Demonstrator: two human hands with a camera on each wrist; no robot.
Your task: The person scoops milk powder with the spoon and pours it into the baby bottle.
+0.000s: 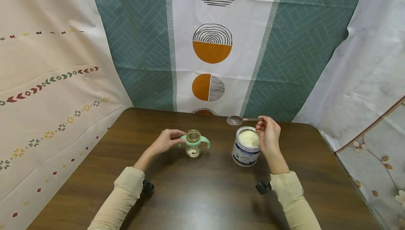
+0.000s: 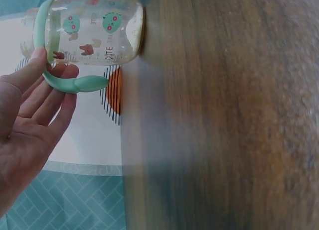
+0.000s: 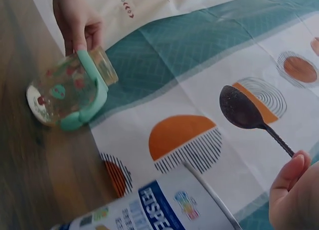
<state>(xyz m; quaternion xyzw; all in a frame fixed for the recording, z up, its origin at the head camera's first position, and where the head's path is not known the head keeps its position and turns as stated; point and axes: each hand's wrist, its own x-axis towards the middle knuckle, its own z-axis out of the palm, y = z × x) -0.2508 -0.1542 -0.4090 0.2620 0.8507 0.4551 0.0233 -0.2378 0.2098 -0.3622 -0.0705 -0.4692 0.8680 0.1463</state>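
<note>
Pinching spoon by its handle with right hand, raised higher than powder can; aligned left-right along its long axis, bowl end left, toward bottle. Gripping bottle by 1 of 2 handles with left hand; standing upright, left of powder can.

The right hand hides the end of the spoon. The right wrist view cuts off part of the powder can, whose smallest words are too tiny to read.

Brown, seemingly wooden table, patterned backcloth, floral drape
</note>
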